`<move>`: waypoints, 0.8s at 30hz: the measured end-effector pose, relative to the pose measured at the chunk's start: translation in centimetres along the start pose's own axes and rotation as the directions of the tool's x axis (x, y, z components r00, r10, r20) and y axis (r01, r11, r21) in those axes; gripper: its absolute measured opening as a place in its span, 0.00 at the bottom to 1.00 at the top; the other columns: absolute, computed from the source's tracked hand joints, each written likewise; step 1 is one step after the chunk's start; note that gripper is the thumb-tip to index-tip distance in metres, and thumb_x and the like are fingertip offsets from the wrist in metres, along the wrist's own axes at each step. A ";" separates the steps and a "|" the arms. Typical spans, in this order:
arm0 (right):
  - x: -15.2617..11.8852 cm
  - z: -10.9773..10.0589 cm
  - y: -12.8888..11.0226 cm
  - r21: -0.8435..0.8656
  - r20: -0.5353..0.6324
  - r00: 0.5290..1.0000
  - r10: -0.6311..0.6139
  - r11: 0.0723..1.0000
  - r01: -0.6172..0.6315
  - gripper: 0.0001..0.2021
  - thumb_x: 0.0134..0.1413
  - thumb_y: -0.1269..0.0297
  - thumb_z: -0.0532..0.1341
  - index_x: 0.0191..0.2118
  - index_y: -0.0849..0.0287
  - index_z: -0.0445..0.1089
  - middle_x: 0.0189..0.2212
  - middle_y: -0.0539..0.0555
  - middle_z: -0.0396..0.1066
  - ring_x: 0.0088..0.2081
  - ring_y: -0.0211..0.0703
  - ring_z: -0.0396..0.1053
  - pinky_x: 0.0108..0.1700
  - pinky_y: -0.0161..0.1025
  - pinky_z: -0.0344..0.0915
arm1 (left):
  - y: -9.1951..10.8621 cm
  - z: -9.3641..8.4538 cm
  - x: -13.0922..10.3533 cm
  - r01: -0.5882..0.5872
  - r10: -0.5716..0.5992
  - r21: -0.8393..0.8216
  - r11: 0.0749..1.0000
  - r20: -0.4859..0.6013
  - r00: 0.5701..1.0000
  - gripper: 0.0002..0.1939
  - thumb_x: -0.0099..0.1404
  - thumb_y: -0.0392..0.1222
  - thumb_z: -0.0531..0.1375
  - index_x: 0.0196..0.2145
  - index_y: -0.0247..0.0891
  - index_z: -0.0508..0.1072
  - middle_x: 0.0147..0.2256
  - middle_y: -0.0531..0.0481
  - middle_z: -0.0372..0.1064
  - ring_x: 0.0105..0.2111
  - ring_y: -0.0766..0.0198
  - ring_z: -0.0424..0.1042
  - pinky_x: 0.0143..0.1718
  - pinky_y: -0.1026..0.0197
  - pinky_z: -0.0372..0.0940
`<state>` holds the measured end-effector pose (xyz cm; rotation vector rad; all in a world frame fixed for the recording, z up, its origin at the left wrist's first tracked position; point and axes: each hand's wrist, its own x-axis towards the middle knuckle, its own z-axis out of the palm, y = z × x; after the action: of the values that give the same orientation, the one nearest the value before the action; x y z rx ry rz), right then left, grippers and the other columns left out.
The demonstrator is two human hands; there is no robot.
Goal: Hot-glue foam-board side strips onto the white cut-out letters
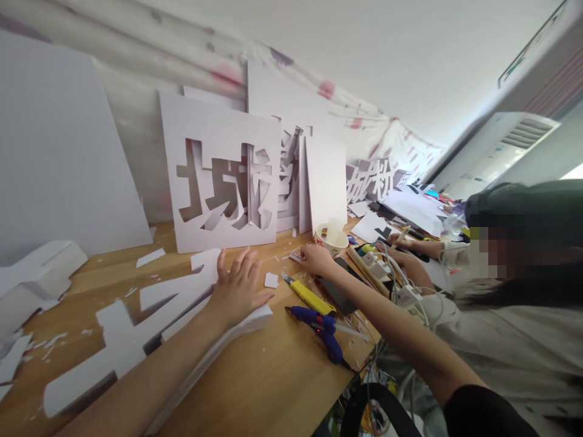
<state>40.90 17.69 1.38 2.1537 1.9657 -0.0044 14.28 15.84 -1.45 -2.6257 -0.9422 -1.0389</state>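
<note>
Head view: left hand [237, 285] flat, fingers spread, pressing on large white foam-board cut-out letter [132, 340] lying on wooden worktop [273, 376]; blue glue gun [319, 331] and yellow utility knife [306, 294] just right of it; right hand [315, 258] reaching further, fingers curled on small scraps near white paper bowl [331, 238], grip unclear; white stencil board with cut-out characters [221, 173] leaning behind; co-worker's hands far right.

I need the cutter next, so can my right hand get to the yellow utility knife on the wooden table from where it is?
Probably yes. The right hand rests on the wooden table just beyond the yellow utility knife, which lies uncovered beside the forearm; nothing sits between them.
</note>
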 end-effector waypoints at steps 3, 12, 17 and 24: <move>0.3 -0.4 -0.4 -0.008 -0.016 0.997 -0.075 0.997 0.075 0.16 0.65 0.57 0.60 0.53 0.60 0.68 0.50 0.57 0.70 0.48 0.46 0.72 0.50 0.50 0.71 | -0.1 0.2 -0.1 -0.002 0.002 0.004 1.000 0.017 1.000 0.26 0.64 0.54 0.60 0.52 0.32 0.70 0.54 0.31 0.69 0.60 0.40 0.62 0.65 0.27 0.35; 2.1 -1.3 -1.8 0.012 -0.021 0.978 -0.208 0.978 0.209 0.14 0.65 0.58 0.60 0.51 0.60 0.70 0.49 0.56 0.71 0.47 0.45 0.72 0.49 0.49 0.72 | 0.1 -0.2 0.0 0.044 -0.044 -0.013 0.999 0.047 0.998 0.22 0.65 0.48 0.58 0.53 0.33 0.70 0.53 0.32 0.70 0.59 0.41 0.63 0.65 0.28 0.34; 2.1 -3.7 1.6 0.047 -0.086 0.987 -0.134 0.989 0.139 0.14 0.66 0.58 0.60 0.51 0.60 0.70 0.48 0.56 0.72 0.46 0.45 0.72 0.48 0.48 0.72 | 0.0 -0.2 0.1 0.042 -0.041 -0.018 0.999 0.052 0.998 0.22 0.63 0.46 0.59 0.52 0.31 0.70 0.52 0.32 0.71 0.59 0.40 0.63 0.65 0.28 0.36; 2.2 -4.1 2.9 -0.023 -0.031 1.000 0.002 1.000 -0.002 0.13 0.65 0.58 0.60 0.50 0.60 0.70 0.49 0.56 0.71 0.47 0.45 0.72 0.49 0.49 0.71 | 0.1 0.6 -0.2 0.024 -0.024 0.010 1.000 0.001 1.000 0.20 0.65 0.45 0.56 0.51 0.31 0.70 0.53 0.33 0.71 0.59 0.42 0.63 0.66 0.30 0.34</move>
<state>43.40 20.33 5.48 2.1542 1.9709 0.0521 14.56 15.94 -2.02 -2.6130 -0.9792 -1.0353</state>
